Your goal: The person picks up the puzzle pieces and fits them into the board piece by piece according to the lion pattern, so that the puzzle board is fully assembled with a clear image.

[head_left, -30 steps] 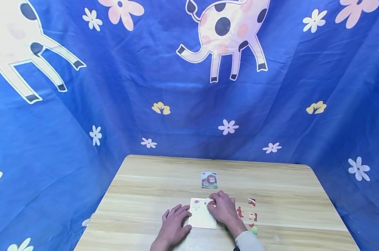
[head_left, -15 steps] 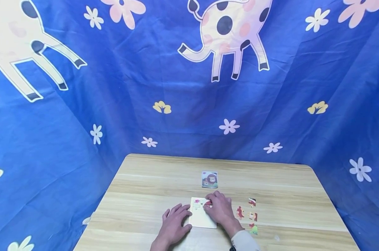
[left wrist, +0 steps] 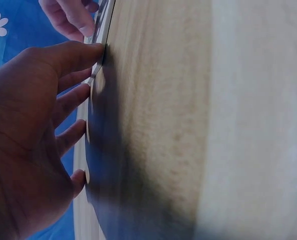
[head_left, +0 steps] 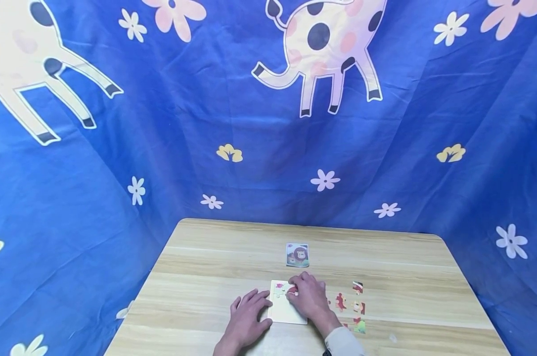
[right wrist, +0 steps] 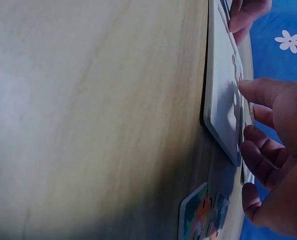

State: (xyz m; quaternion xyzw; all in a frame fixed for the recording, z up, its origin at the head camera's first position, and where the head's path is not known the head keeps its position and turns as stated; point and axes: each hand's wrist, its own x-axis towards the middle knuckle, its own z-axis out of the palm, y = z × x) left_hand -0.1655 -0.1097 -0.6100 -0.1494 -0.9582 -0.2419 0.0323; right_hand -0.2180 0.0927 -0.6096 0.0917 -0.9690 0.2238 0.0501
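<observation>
A white square puzzle board (head_left: 287, 315) lies on the table in the head view. My left hand (head_left: 249, 316) rests at its left side, thumb and fingertips touching the edge, fingers fairly straight. In the board's far left corner sits a piece with a pink print (head_left: 278, 290). My right hand (head_left: 310, 296) reaches over the far right part and pinches a red-and-white puzzle piece (head_left: 292, 290) between thumb and fingers, down against the board. The hand hides part of that piece. In the right wrist view, the right thumb (right wrist: 261, 91) touches the board (right wrist: 223, 100).
Several loose puzzle pieces lie right of the board, among them a red one (head_left: 341, 301) and a green one (head_left: 360, 326). A lion picture card (head_left: 297, 255) lies beyond the board. Blue printed cloth (head_left: 268, 188) hangs behind the wooden table (head_left: 224, 247).
My right hand has shifted slightly left with the puzzle piece, bringing it down close beside the corner piece. More loose pieces show behind the hand. My left hand stays put.
</observation>
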